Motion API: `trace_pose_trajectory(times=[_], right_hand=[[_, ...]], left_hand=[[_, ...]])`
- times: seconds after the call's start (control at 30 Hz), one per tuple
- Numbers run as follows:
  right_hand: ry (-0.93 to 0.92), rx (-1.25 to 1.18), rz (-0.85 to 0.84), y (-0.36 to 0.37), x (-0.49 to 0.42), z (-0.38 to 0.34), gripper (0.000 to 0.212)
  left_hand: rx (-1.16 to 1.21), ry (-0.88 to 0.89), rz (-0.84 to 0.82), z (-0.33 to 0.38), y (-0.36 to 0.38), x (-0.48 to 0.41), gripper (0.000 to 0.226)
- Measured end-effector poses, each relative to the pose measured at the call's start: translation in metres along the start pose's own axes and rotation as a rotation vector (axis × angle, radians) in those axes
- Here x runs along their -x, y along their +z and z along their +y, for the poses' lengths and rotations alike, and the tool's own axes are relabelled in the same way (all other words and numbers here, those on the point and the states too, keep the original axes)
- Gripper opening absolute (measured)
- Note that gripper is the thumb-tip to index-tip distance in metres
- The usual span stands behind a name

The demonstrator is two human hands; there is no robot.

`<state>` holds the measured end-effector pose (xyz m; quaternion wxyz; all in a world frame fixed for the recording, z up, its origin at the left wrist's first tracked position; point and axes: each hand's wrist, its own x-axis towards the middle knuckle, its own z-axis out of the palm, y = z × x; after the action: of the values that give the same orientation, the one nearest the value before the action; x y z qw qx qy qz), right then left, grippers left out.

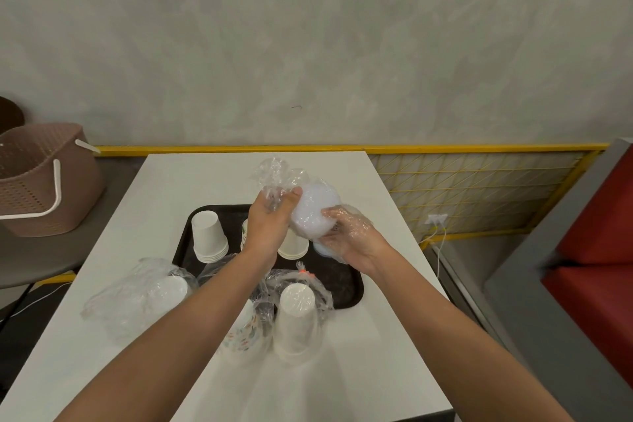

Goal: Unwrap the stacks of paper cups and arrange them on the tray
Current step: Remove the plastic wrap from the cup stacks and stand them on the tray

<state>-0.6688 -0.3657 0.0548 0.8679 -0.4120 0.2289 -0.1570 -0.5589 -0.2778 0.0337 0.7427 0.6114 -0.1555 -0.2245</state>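
Note:
Above the black tray point(342, 279) I hold a stack of white cups point(313, 211) half inside clear plastic wrap point(275, 175). My left hand point(269, 228) grips the bunched wrap at the stack's far end. My right hand point(349, 236), under loose plastic, holds the stack's near side. On the tray stand an unwrapped white stack point(209, 236), a cream stack point(293, 247) and a patterned stack largely hidden behind my left wrist. In front of the tray are a wrapped white stack point(296, 319), a wrapped patterned stack point(245, 336) and a wrapped stack lying at left point(144, 295).
The tray sits on a white table point(376, 370) against a grey wall. A brown woven basket point(44, 181) stands on a grey surface at left. A yellow wire rack point(479, 188), a white cable and a red seat point(596, 240) are at right.

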Motion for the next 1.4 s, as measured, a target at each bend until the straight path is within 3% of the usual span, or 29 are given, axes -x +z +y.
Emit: trace_pose_trajectory(times=[0.37,0.47,0.63,0.73,0.87,1.07,1.1,1.2,1.3,1.4], right_hand=[[0.020,0.034,0.027,-0.001,-0.001,0.003,0.023],[-0.006,0.137,0.091,-0.010,-0.003,0.002,0.032],[-0.065,0.281,0.154,-0.028,-0.004,0.001,0.024],[-0.091,0.299,0.213,-0.037,-0.005,-0.001,0.029],[-0.132,0.268,0.328,-0.054,-0.006,-0.010,0.019],[-0.167,0.208,0.550,-0.076,-0.009,-0.018,0.029],[-0.173,0.213,0.563,-0.077,-0.010,-0.018,0.029],[-0.178,0.184,0.569,-0.077,-0.010,-0.018,0.019],[-0.193,0.176,0.571,-0.077,-0.012,-0.017,0.020],[-0.259,0.184,0.639,-0.077,-0.016,-0.018,0.043]], left_hand=[[-0.028,-0.102,0.045,-0.006,-0.004,-0.011,0.039],[-0.055,-0.087,0.121,-0.005,-0.008,-0.016,0.029],[-0.170,-0.044,0.201,-0.005,-0.013,-0.024,0.006],[-0.216,0.009,0.227,-0.004,-0.014,-0.027,0.010],[-0.223,0.080,0.103,0.005,-0.011,-0.019,0.025],[-0.268,0.013,-0.197,0.010,-0.007,-0.017,0.081],[-0.295,-0.024,-0.211,0.009,-0.005,-0.018,0.077],[-0.400,-0.097,-0.245,0.004,-0.003,-0.022,0.030],[-0.671,-0.044,-0.309,-0.002,0.002,-0.020,0.018],[-0.884,0.111,-0.394,-0.001,0.017,-0.008,0.021]])
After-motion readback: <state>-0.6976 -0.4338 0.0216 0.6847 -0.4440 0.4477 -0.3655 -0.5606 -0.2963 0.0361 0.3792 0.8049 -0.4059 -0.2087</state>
